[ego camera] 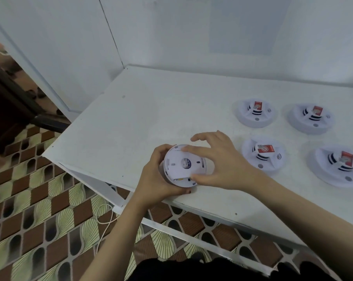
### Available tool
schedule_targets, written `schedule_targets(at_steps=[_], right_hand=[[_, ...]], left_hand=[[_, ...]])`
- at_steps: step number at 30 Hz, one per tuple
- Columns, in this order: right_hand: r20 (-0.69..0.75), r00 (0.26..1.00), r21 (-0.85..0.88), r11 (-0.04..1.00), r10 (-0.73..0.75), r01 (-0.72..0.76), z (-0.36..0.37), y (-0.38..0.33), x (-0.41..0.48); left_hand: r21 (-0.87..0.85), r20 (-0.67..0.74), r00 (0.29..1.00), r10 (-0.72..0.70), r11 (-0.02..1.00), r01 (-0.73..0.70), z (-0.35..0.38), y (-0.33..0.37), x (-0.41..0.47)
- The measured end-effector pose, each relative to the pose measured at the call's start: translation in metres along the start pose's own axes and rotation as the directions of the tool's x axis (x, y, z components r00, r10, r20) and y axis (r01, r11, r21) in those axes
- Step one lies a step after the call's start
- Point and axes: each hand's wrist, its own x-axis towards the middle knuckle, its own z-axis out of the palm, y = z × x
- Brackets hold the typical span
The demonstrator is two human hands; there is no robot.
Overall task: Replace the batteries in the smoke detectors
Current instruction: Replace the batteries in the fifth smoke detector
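The smoke detector (181, 165) is off the surface (151, 110), held over its near-left edge, at about 7 o'clock from the middle of the surface. Its flat white back is turned up toward the camera, with a small round opening at the centre that shows something dark blue; what that is cannot be made out.

The left hand (157, 175) takes it from 9 o'clock. Its grip is closed, the fingers curled round the rim and under the body, the thumb along the lower edge. The right hand (218, 161) comes in from 3 o'clock. Its grip is a partial pinch: the forefinger lies across the top of the back plate and the thumb presses the plate's lower edge, while the other fingers are spread and lifted clear.

Four other units sit on the surface, to the right of the held one, between 1 and 3 o'clock from it. These are the far-left detector (254, 118), the far-right detector (311, 123), the near-left detector (262, 161) and the near-right detector (333, 173). Each lies apart from its neighbours and carries a red battery on top, such as the near-left battery (267, 149).

Below the surface, at 8 o'clock, a white cord (106, 222) trails over the patterned floor tiles (40, 209).
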Motion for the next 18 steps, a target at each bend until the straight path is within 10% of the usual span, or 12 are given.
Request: schedule_targets(at_steps=[18], right_hand=[[0.152, 0.974, 0.015, 0.985, 0.165, -0.17, -0.004, -0.0039, 0.0001]], left_hand=[[-0.023, 0.031, 0.999, 0.028, 0.999, -0.027, -0.0022, -0.0054, 0.0009]])
